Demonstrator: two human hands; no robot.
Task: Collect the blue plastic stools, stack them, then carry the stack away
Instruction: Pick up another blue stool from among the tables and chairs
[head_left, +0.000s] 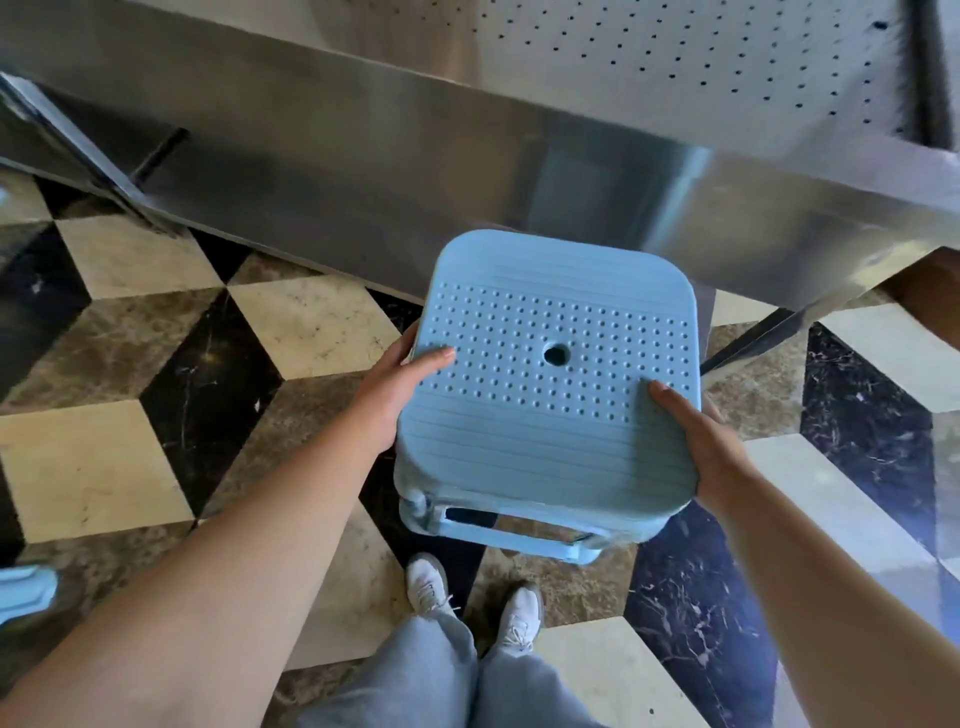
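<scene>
A light blue plastic stool (550, 374) with a dotted seat and a round centre hole is held in front of me, seat up. My left hand (400, 384) grips its left edge, thumb on top of the seat. My right hand (701, 441) grips the right edge, thumb also on the seat. Below the seat, the rims and legs of at least one more blue stool (498, 530) show, nested under it. Part of another blue stool (26, 592) peeks in at the left edge of the floor.
A stainless steel table (415, 171) with a perforated top runs across the upper view, its leg (753, 338) slanting down at the right. The floor is a cube-pattern marble tile (156, 457). My white shoes (478, 597) stand just below the stool.
</scene>
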